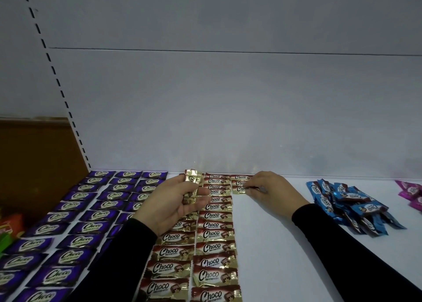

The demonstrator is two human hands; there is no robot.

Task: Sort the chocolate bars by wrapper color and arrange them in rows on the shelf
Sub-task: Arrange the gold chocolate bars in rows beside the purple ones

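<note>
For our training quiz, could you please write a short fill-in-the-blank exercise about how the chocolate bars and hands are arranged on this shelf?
1. The left hand holds a small stack of ____ bars.
2. The right hand touches the third bar of the ____ gold column.
3. The purple bars lie ____ of the gold rows.
4. The blue bars lie in an unsorted ____.

Missing words: gold; third; left; pile

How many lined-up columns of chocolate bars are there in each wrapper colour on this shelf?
Purple columns: 3
Gold columns: 3 (the third is short)
Blue columns: 0 (only a loose blue heap)
Pink columns: 0 (only loose pink bars)
Total: 6 columns
</note>
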